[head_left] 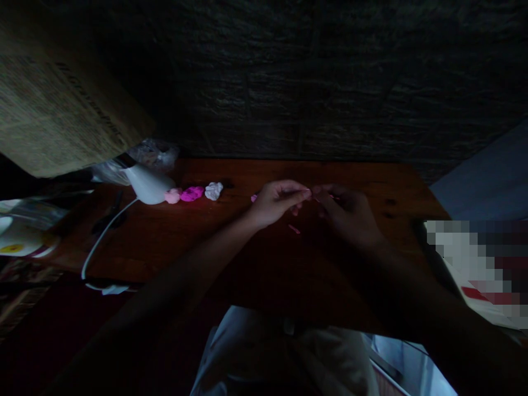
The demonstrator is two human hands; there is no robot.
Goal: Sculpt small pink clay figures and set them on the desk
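Over the middle of the wooden table [247,258], my left hand [278,202] pinches a tiny piece of pink modelling clay [308,191] between thumb and forefinger. My right hand [348,212] meets it fingertip to fingertip, its fingers closed on the same piece; the grip is dim and partly hidden. Just below the hands lies a thin pink clay strip [294,229]. Another pink bit [253,197] shows beside my left hand. Farther left sit three clay lumps in a row: pale pink [173,195], bright magenta [192,193] and white [214,191].
A lamp with a white base [150,184] and newspaper-print shade [70,104] stands at the left, its white cord [97,236] hanging over the table edge. Dark scissors [110,217] and clear plastic bags [154,154] lie nearby. A dark stone-patterned wall [297,82] rises behind.
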